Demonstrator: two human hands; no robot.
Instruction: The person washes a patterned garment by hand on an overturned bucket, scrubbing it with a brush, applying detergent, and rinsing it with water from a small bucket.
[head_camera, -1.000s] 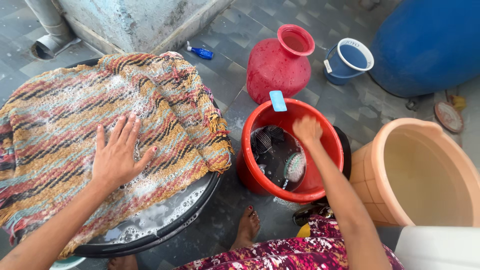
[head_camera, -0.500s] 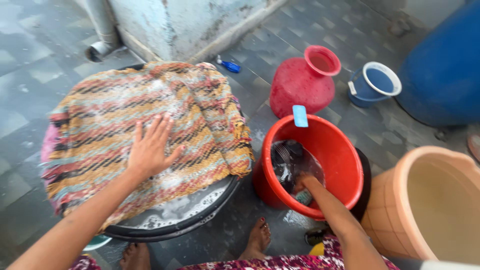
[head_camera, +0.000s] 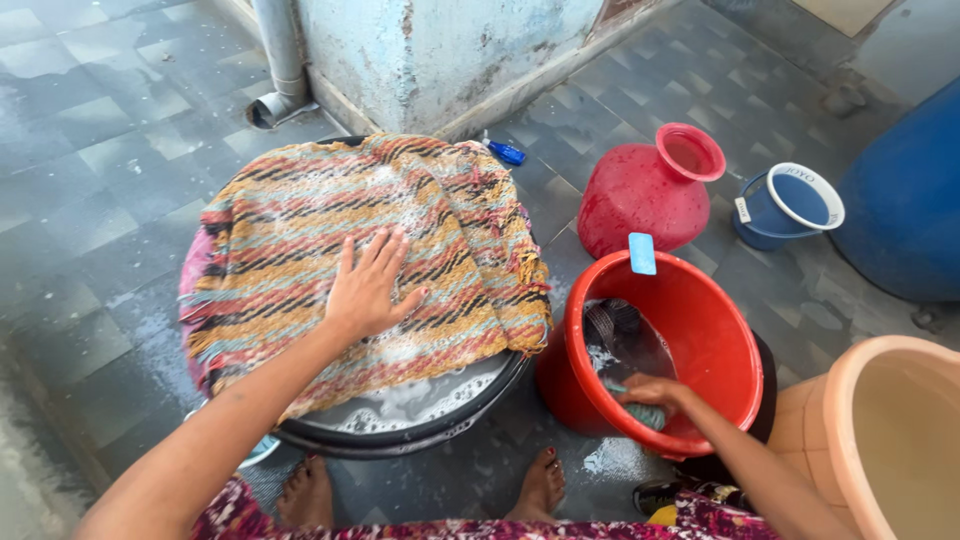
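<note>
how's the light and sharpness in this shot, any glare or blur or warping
Head view: even, soft daylight with only faint shadows; a mild sheen on the wet grey floor tiles and the red bucket rim, no harsh glare. The striped rug and left hand are sharp; the right hand in the bucket is slightly soft. Wide-lens bending shows at the edges, on the peach tub rim.
</note>
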